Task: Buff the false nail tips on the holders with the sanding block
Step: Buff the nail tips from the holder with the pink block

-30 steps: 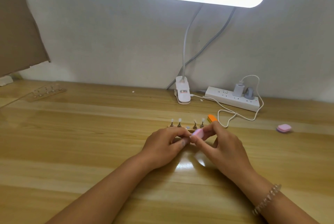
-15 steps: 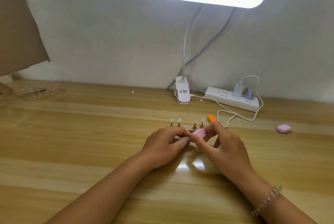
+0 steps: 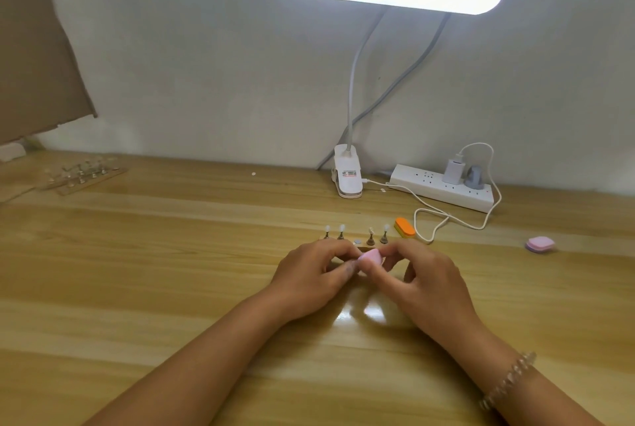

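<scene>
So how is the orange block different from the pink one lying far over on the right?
The orange block has an orange top over a yellowish layer; the pink block has a pink top over purple. The orange block is long and oval; the pink block is squarer with rounded corners. The orange block lies right beside the nail holders; the pink block lies alone. Both lie flat on the table, untouched.

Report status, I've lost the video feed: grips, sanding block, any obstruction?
Right grip pinches pink sanding block. Left grip curled against its end, contents hidden. Four nail tips upright on holders behind, one spot bare. Nothing in the way.
</scene>
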